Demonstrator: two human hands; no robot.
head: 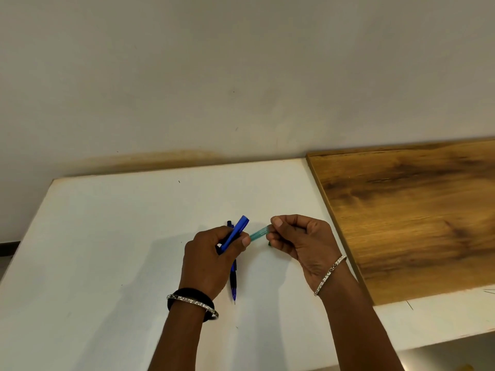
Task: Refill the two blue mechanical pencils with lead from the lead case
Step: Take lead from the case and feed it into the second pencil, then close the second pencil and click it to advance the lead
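The left hand (211,259) is curled around a blue pencil (235,231), its fingers wrapped over the lower part of the barrel so that the upper end sticks up and away past the knuckles, tilted to the right. The left thumb (245,241) also presses on the near end of a small see-through green lead case (258,232), which spans the gap between the two hands. The right hand (302,241) pinches the other end of that case between thumb and forefinger, the remaining fingers folded into the palm; whether the case is open or capped cannot be told. A second blue pencil (233,279) lies flat on the white table (107,236) just under the left hand, its black grip and pointed tip showing below the heel of the palm, its top end peeking out beyond the fingertips. Each wrist wears a sparkly bangle, and the left wrist has a black band too. A brown wooden board (415,210) lies well to the right of the right hand.
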